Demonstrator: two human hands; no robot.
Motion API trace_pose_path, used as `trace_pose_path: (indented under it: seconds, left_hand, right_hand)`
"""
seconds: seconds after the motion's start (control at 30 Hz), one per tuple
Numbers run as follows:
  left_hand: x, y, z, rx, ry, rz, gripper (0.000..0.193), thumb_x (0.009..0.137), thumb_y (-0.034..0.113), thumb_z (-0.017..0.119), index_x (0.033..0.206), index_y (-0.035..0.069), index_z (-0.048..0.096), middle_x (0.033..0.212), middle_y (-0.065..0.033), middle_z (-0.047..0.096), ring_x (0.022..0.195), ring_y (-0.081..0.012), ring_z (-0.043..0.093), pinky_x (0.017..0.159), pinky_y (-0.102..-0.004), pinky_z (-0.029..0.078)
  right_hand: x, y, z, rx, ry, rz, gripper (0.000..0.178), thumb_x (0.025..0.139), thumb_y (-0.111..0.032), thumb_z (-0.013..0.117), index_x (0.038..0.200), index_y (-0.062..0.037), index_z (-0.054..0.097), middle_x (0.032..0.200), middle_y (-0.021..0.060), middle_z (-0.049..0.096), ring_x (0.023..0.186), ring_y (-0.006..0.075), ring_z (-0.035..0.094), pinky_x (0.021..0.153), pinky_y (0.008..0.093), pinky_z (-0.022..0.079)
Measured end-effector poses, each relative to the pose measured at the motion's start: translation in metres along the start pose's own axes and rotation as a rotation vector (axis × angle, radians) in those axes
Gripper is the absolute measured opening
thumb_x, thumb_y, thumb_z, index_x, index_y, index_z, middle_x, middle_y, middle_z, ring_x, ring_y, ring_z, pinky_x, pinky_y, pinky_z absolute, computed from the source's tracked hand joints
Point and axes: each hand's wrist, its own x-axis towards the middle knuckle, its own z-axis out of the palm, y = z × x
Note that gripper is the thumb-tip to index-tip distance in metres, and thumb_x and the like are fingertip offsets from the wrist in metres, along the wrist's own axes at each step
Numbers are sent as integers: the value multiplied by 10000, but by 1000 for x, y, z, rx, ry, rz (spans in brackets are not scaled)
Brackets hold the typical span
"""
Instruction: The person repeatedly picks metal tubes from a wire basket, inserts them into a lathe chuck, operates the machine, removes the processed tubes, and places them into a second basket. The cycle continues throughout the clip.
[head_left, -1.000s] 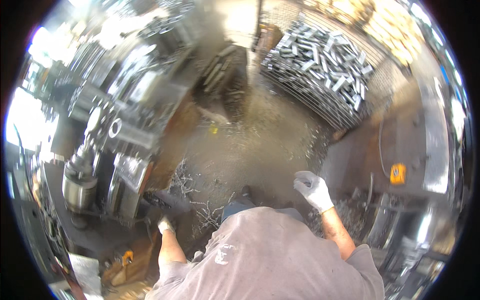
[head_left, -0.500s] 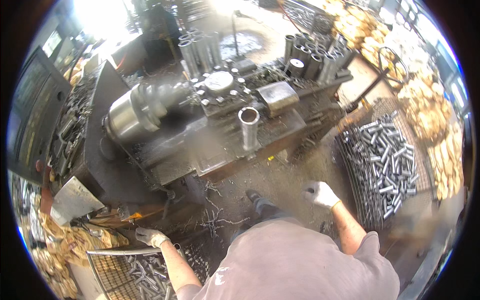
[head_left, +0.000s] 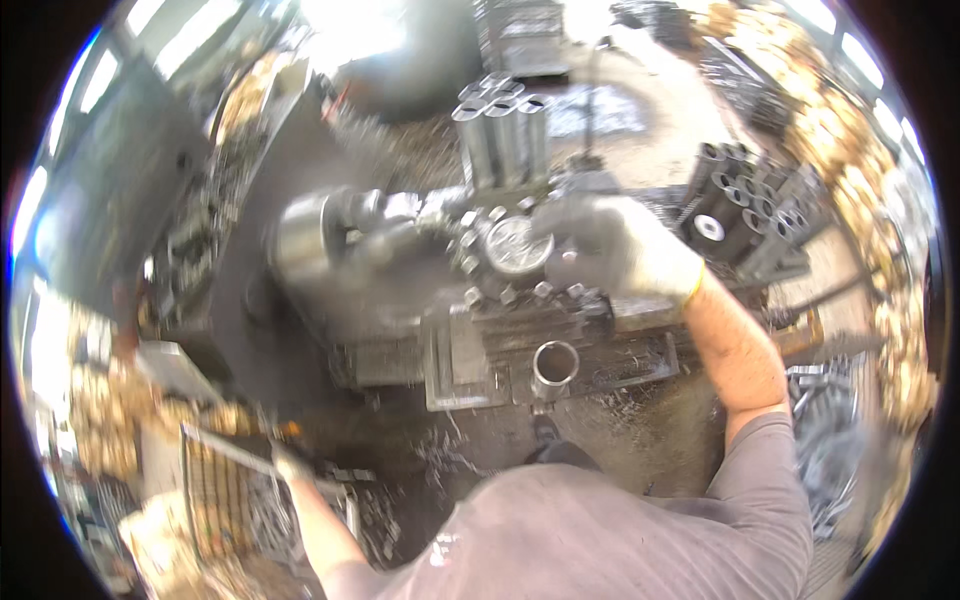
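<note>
My right hand (head_left: 635,245), in a pale work glove with dark fingers, reaches over the right side of a lathe's tool turret (head_left: 520,245). Motion smears its fingers, so whether it grips or only touches the turret is unclear. My left hand (head_left: 290,460), also gloved, is down at the lower left, close to the lathe's front and the rim of a wire basket (head_left: 222,445). Blur hides its fingers too. Left of the turret is the round metal chuck (head_left: 305,240). An open metal tube (head_left: 555,365) stands upright at the machine's near edge.
Several upright tubes (head_left: 505,140) are grouped behind the turret, with another cluster of tubes (head_left: 745,195) at the right end. Short cut pieces (head_left: 830,440) lie in a mesh bin at the right. Metal shavings (head_left: 440,455) litter the floor by my feet.
My right hand has moved from beside my body, forward and up to the turret. My left hand stays low at the left. The whole view has shifted.
</note>
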Motion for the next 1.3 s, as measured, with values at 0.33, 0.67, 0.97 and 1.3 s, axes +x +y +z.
trace_pose_path:
  seconds: [0.33, 0.67, 0.97, 1.3]
  left_hand:
    - [-161, -30, 91, 18, 165, -259, 509, 1023, 373, 650, 1312, -45, 617, 1176, -159, 693, 953, -259, 670, 895, -393, 543]
    - [-528, -263, -121, 585, -316, -833, 604, 1097, 294, 540, 1580, -61, 465, 1617, -233, 520, 1462, -355, 531, 1197, -413, 435]
    - [-428, -222, -91, 845, -577, -730, 543, 1060, 258, 577, 1496, -64, 563, 1515, -283, 603, 1352, -436, 615, 1115, -444, 498]
    - [-194, 121, 125, -35, -463, 92, 244, 1041, 114, 608, 1219, -23, 704, 1117, -150, 748, 1059, -248, 691, 985, -373, 541]
  right_hand:
    - [195, 121, 74, 51, -657, 646, 928, 896, -630, 776, 1461, 60, 522, 1175, 214, 655, 913, 262, 672, 740, 373, 551]
    - [231, 93, 124, -8, -624, 618, 644, 717, -368, 919, 1213, -8, 720, 1007, 113, 727, 839, 225, 659, 715, 376, 562]
    - [208, 127, 82, 223, -40, -55, 373, 825, -54, 799, 1186, 18, 741, 1257, 173, 762, 1141, 260, 759, 906, 335, 642]
    - [255, 83, 54, -385, 297, 49, 317, 974, -149, 649, 1249, -14, 731, 994, 211, 775, 751, 292, 757, 694, 390, 627]
